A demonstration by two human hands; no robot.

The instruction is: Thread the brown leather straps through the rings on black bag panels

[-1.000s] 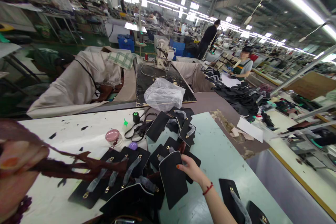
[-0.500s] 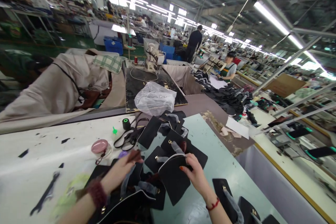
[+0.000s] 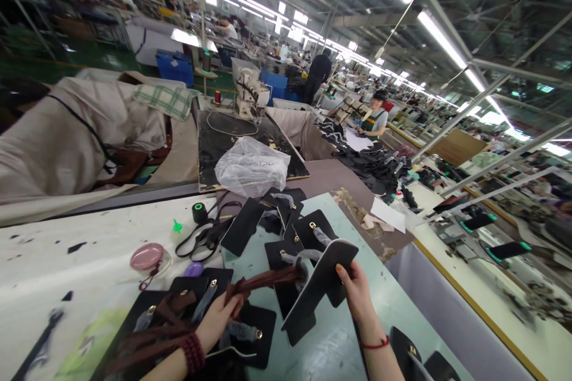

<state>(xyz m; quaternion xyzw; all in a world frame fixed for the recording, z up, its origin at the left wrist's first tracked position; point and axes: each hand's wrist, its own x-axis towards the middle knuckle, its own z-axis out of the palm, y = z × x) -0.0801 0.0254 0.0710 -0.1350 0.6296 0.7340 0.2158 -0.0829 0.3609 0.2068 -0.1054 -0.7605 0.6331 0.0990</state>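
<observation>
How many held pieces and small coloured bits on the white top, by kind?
Brown strap bundle, in left hand: 1
Black flap, in right hand: 1
Pink round case: 1
Purple cap: 1
Green cap: 1
Total: 5

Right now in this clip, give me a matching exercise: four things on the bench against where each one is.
Things:
1. black leather flap
2. brown strap
3. pink round case
4. clear plastic bag

Places:
A. on the dark board at the back
B. raised in the right hand
C. on the white tabletop, left of the pieces
D. pinched in the left hand

Pairs: 1-B, 2-D, 3-C, 4-A
</observation>
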